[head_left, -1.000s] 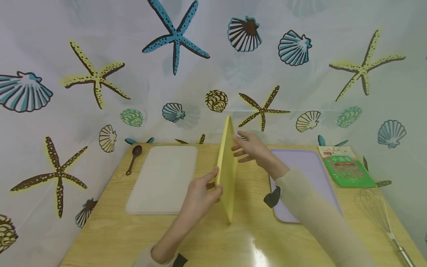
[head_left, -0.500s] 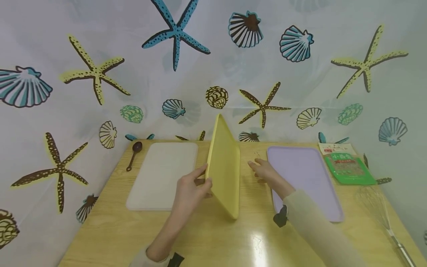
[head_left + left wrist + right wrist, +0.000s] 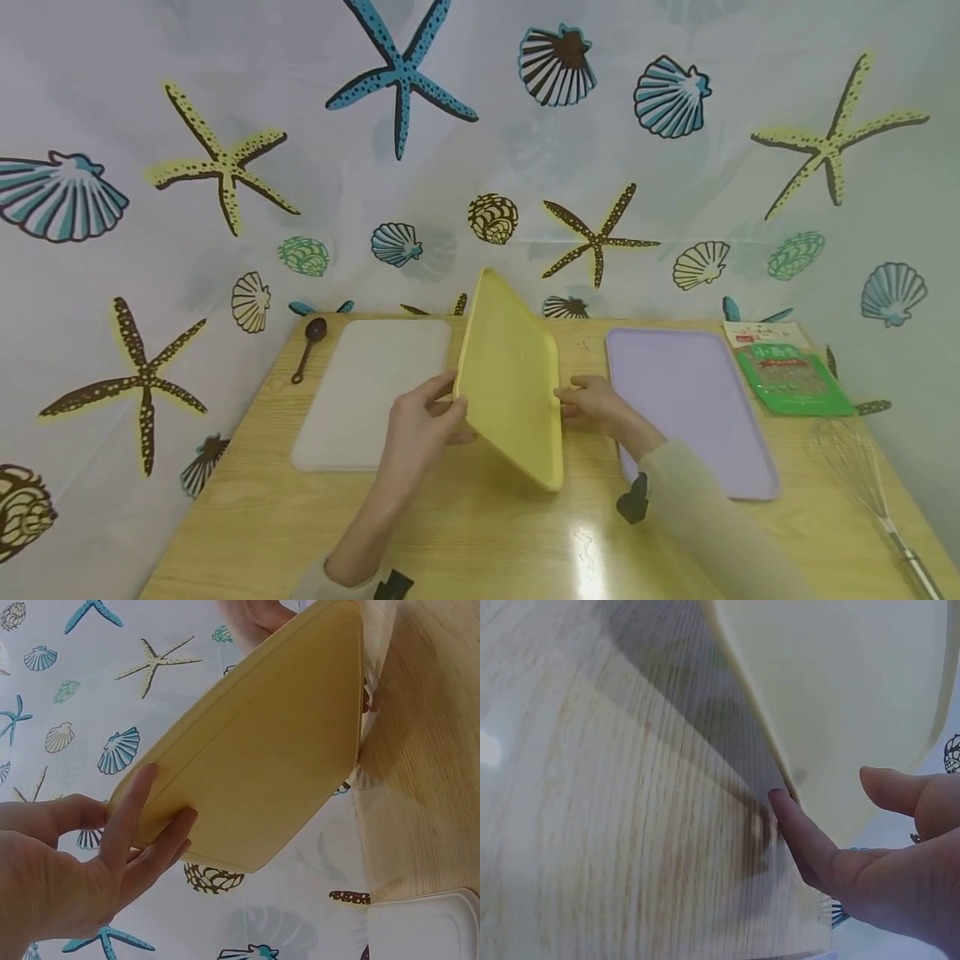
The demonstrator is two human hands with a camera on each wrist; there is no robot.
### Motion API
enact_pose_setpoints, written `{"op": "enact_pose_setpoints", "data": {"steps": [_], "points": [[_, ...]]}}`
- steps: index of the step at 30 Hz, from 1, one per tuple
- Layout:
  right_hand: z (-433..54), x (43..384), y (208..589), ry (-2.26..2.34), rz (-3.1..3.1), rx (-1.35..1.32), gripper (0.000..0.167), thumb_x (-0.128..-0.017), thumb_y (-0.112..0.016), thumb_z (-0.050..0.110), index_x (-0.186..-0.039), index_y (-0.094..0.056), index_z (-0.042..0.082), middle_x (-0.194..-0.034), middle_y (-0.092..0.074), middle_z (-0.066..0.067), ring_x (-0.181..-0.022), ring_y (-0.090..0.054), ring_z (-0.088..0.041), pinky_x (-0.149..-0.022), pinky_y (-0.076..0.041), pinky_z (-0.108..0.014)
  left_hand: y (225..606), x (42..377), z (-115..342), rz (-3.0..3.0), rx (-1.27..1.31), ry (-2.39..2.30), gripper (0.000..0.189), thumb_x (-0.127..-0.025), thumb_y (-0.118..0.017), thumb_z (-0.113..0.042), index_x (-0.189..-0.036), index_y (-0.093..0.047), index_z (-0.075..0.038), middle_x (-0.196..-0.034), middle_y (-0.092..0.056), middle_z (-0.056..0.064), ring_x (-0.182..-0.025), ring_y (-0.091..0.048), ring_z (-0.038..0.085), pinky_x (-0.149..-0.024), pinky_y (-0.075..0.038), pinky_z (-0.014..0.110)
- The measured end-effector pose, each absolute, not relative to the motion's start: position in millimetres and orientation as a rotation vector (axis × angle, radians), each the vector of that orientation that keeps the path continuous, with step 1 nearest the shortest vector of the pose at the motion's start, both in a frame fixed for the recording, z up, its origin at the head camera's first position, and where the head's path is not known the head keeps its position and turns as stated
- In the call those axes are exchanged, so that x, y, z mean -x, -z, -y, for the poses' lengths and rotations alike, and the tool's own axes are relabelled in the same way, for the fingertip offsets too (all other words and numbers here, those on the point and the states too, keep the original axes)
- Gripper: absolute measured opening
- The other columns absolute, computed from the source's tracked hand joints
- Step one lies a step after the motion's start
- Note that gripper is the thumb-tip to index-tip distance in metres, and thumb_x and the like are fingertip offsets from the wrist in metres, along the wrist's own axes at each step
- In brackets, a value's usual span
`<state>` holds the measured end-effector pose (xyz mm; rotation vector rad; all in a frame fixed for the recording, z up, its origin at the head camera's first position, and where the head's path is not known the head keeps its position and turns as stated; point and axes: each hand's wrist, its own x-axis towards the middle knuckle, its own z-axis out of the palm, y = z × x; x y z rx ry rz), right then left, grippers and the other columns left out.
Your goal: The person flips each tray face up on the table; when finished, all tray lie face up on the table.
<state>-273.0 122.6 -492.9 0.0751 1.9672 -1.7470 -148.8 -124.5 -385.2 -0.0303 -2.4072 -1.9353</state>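
Observation:
A yellow tray [image 3: 510, 383] stands tilted on its long edge on the table, its hollow side turned toward the right. At its raised left edge, my left hand [image 3: 420, 425] pinches the rim; in the left wrist view its fingers [image 3: 135, 806] lie along the underside. My right hand [image 3: 600, 404] is at the lower right rim. Seen from the right wrist, straight fingers [image 3: 806, 836] touch the outside of that rim, while the thumb [image 3: 892, 787] stands out over the hollow side, seemingly apart from it.
Left of the yellow tray lies a white tray [image 3: 367, 400], with a dark brown spoon [image 3: 307, 346] beyond it. A purple tray [image 3: 690, 392] lies at right, partly behind my right arm. Further right are a green food packet [image 3: 791, 379], a pale packet [image 3: 765, 333] and a whisk [image 3: 870, 492].
The yellow tray has turned from nearly edge-on, its upper edge leaning left and its lower edge shifting right. My right hand has left its upper part and come down to the lower right rim.

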Motion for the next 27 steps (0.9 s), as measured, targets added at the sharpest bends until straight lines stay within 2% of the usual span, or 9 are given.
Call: {"op": "enact_pose_setpoints", "data": {"steps": [4,7,9,13,16,17,20,24,27], "points": [[-123,275,498,1.759,-1.956,-0.08,0.067,-0.095,-0.055,0.0,-0.145,-0.015,-0.016,-0.137,-0.042,-0.036,-0.115,-0.057,-0.041,-0.092,-0.052,-0.043,386,150,129,2.41,0.018,2.001,0.052,-0.092,-0.058,-0.004,-0.141,-0.043,0.003,-0.138,-0.047,0.026,-0.108,-0.062,0.039,-0.068,-0.059,0.032],[-125,277,501,1.734,-1.992,-0.088,0.064,-0.091,-0.058,-0.005,-0.143,-0.023,-0.017,-0.14,-0.038,-0.036,-0.118,-0.054,-0.041,-0.09,-0.053,-0.04,386,151,133,2.44,0.007,2.052,0.056,-0.092,-0.058,-0.006,-0.144,-0.04,0.0,-0.139,-0.044,0.025,-0.102,-0.064,0.037,-0.068,-0.059,0.029],[-127,278,503,1.715,-2.005,-0.084,0.06,-0.088,-0.059,-0.009,-0.14,-0.029,-0.018,-0.138,-0.041,-0.035,-0.118,-0.054,-0.041,-0.09,-0.053,-0.039,385,152,136,2.469,0.0,2.081,0.06,-0.092,-0.059,-0.007,-0.147,-0.036,-0.002,-0.141,-0.042,0.023,-0.097,-0.066,0.033,-0.06,-0.057,0.023],[-129,279,503,1.679,-2.007,-0.097,0.055,-0.085,-0.06,-0.013,-0.136,-0.04,-0.016,-0.131,-0.051,-0.031,-0.107,-0.061,-0.035,-0.086,-0.056,-0.037,386,154,144,2.501,-0.007,2.154,0.063,-0.092,-0.059,-0.009,-0.149,-0.032,-0.005,-0.144,-0.037,0.02,-0.082,-0.07,0.027,-0.081,-0.056,0.031],[-131,280,503,1.676,-2.0,-0.131,0.055,-0.084,-0.062,-0.012,-0.136,-0.042,-0.014,-0.129,-0.054,-0.028,-0.095,-0.065,-0.026,-0.081,-0.057,-0.036,388,155,148,2.485,-0.024,2.201,0.063,-0.092,-0.059,-0.008,-0.149,-0.033,-0.006,-0.144,-0.037,0.018,-0.08,-0.07,0.028,-0.103,-0.043,0.046],[-132,280,503,1.68,-1.996,-0.143,0.055,-0.084,-0.062,-0.012,-0.136,-0.043,-0.013,-0.128,-0.055,-0.028,-0.091,-0.066,-0.025,-0.079,-0.058,-0.036,389,156,150,2.486,-0.034,2.203,0.063,-0.092,-0.059,-0.008,-0.149,-0.033,-0.006,-0.144,-0.038,0.018,-0.079,-0.071,0.028,-0.104,-0.04,0.048],[-133,280,503,1.681,-2.011,-0.16,0.054,-0.083,-0.063,-0.013,-0.134,-0.046,-0.013,-0.122,-0.059,-0.027,-0.081,-0.067,-0.021,-0.072,-0.059,-0.033,392,159,151,2.487,-0.039,2.192,0.06,-0.093,-0.058,-0.01,-0.149,-0.034,-0.006,-0.14,-0.041,0.019,-0.08,-0.07,0.027,-0.097,-0.048,0.046],[-136,278,503,1.674,-2.038,-0.149,0.053,-0.081,-0.063,-0.014,-0.131,-0.047,-0.014,-0.114,-0.062,-0.025,-0.073,-0.067,-0.018,-0.064,-0.059,-0.029,396,165,154,2.48,-0.017,2.207,0.055,-0.096,-0.055,-0.012,-0.148,-0.036,-0.004,-0.138,-0.043,0.022,-0.087,-0.068,0.024,-0.081,-0.057,0.038],[-138,277,502,1.671,-2.049,-0.131,0.054,-0.08,-0.063,-0.015,-0.132,-0.047,-0.014,-0.114,-0.062,-0.026,-0.072,-0.067,-0.017,-0.061,-0.058,-0.028,400,173,157,2.481,-0.033,2.224,0.054,-0.097,-0.054,-0.015,-0.147,-0.037,-0.004,-0.138,-0.045,0.022,-0.092,-0.065,0.021,-0.081,-0.057,0.034]]}}
